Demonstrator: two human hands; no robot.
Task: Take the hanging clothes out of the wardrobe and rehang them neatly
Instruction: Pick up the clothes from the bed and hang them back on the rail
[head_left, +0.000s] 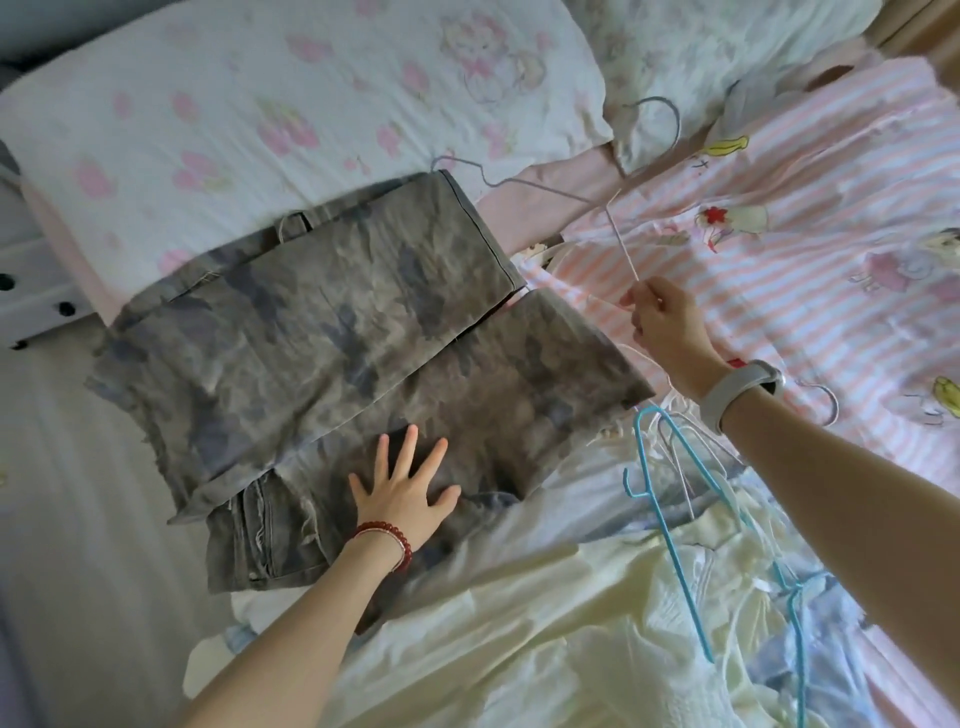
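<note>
Bed: pink striped cartoon sheet (810, 171) under everything, and a flowery pillow (260, 93) far past both hands.
Trousers: grey blotchy trousers (322, 343), folded in half, lie flat on the bed under the left hand; their long side runs from near that hand up and across toward the right hand.
Left hand: the left hand (402, 491) is flat with fingers spread, pressing down on the near part of the trousers and holding nothing.
Right hand: the right hand (662, 322) pinches the near end of a thin white hanger (621, 241), which sticks up and away past its fingers.
What matters next: I think the hanger goes on the trousers; they lie to the left of the right hand, very close, so that hand is the nearer one to slide it in.
Other hangers: a blue hanger (670, 493) lies below the right wrist on pale yellow clothes (519, 623).
Hard to see: the white hanger's hook is hard to make out, and the blue hanger's lower end is tangled with others.
</note>
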